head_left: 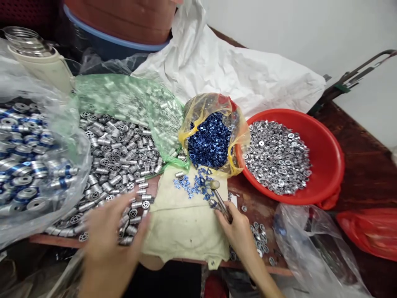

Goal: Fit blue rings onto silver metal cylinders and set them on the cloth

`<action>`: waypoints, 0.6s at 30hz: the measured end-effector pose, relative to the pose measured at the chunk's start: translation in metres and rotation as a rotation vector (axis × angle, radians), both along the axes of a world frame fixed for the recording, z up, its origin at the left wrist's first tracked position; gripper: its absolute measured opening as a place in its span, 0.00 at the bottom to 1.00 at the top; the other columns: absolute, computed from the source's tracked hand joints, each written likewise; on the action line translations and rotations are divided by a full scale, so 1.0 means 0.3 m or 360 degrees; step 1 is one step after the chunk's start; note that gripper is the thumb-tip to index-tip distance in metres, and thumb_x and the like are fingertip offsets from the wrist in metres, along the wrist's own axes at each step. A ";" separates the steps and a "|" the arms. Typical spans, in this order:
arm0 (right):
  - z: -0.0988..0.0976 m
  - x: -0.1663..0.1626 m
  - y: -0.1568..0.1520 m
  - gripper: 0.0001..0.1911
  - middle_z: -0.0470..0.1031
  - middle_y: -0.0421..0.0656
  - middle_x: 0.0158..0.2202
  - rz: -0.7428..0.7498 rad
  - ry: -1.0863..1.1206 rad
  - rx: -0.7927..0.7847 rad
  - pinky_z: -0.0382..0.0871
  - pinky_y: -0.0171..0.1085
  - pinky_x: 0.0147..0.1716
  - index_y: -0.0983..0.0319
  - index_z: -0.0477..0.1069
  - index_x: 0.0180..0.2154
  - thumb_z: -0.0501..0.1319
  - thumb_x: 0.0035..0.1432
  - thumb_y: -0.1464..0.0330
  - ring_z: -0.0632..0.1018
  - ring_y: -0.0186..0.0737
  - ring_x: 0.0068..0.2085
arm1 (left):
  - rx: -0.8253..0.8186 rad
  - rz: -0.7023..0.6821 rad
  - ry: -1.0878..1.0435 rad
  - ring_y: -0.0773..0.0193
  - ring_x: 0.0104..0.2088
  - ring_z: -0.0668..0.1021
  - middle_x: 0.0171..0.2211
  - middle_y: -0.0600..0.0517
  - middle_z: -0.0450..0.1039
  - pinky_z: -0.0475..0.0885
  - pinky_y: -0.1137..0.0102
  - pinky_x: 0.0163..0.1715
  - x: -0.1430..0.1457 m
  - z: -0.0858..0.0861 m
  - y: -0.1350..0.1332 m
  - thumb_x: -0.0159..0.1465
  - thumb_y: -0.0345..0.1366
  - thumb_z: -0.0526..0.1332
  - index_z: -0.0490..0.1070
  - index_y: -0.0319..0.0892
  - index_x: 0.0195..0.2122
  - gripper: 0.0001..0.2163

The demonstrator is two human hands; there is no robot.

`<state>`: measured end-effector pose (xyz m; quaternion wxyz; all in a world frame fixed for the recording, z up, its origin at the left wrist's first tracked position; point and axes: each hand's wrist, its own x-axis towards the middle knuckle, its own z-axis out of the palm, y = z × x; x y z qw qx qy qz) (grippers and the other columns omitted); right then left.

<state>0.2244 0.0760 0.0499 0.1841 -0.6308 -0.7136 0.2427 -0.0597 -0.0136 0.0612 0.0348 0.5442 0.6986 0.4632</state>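
My left hand (108, 231) lies over the near edge of a heap of small silver metal cylinders (118, 157); its fingers are smeared by motion. My right hand (237, 225) is closed round the handle of a small metal hammer-like tool (217, 194), whose head rests among loose blue rings (194, 184) on a cream cloth (186, 227). A single silver cylinder (179, 175) stands on the cloth's far edge.
A yellow bag of blue rings (212, 138) sits behind the cloth. A red basin (328, 157) of silver washers is at the right. A clear bag of assembled silver-and-blue parts (27, 157) lies left. Green and white plastic sheets are behind.
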 end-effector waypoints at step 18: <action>0.128 -0.001 -0.261 0.25 0.82 0.45 0.32 0.0602 0.0058 0.0112 0.79 0.29 0.33 0.53 0.61 0.68 0.50 0.72 0.66 0.83 0.38 0.28 | -0.0319 -0.0588 0.0292 0.54 0.31 0.76 0.29 0.52 0.79 0.68 0.62 0.34 0.216 -0.152 0.068 0.61 0.24 0.64 0.75 0.41 0.43 0.10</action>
